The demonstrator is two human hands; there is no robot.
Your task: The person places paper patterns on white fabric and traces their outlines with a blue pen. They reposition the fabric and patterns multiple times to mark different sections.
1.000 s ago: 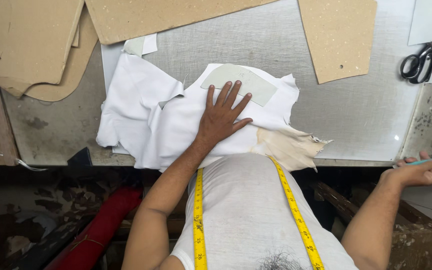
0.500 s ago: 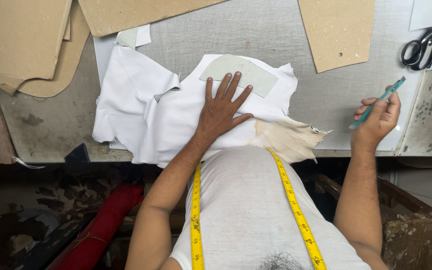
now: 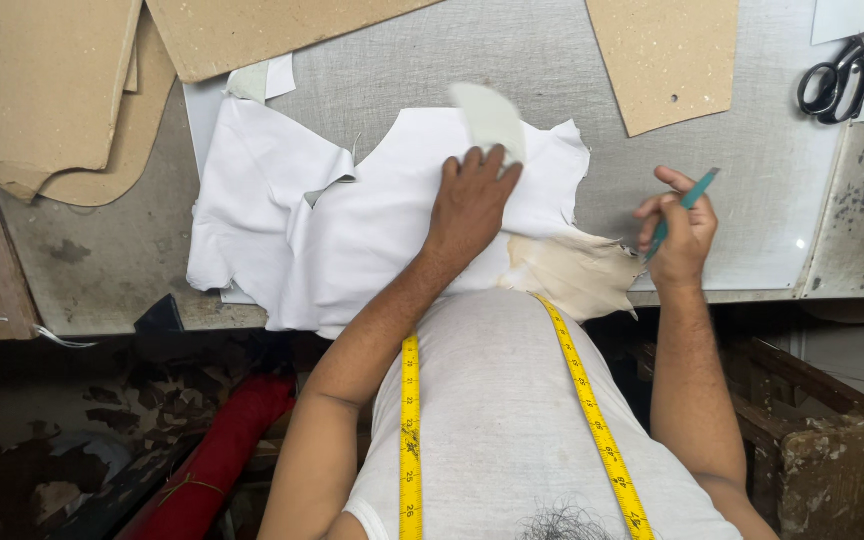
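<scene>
The left hand (image 3: 472,200) sits at the centre of the frame with its fingers drawn together on a pale, curved pattern piece of thin card (image 3: 488,118). The card is blurred, so whether it is pinched or only pushed with the fingertips cannot be told. Under the palm lies a white, soft sheet of leather or cloth with ragged edges (image 3: 352,225), spread from centre left to centre on the grey work table (image 3: 552,60); a cream-coloured flap of the same sheet (image 3: 577,275) hangs at the table's near edge just right of the wrist.

The right hand (image 3: 680,232), right of centre, is closed around a slim teal pen-like tool (image 3: 687,200), held as one holds a pencil, tip down and clear of the sheet.

The white sheet looks light, limp and prone to creasing; it would probably slide and bunch if pulled by one corner, so a flat palm pressing it down seems the sound hold. The card piece appears light and fairly stiff, best taken by its edge.

Further out, brown cardboard templates (image 3: 667,55) lie along the top and upper left, black-handled scissors (image 3: 834,80) at the upper right, and a yellow measuring tape (image 3: 410,420) hangs over the person's shoulders.
</scene>
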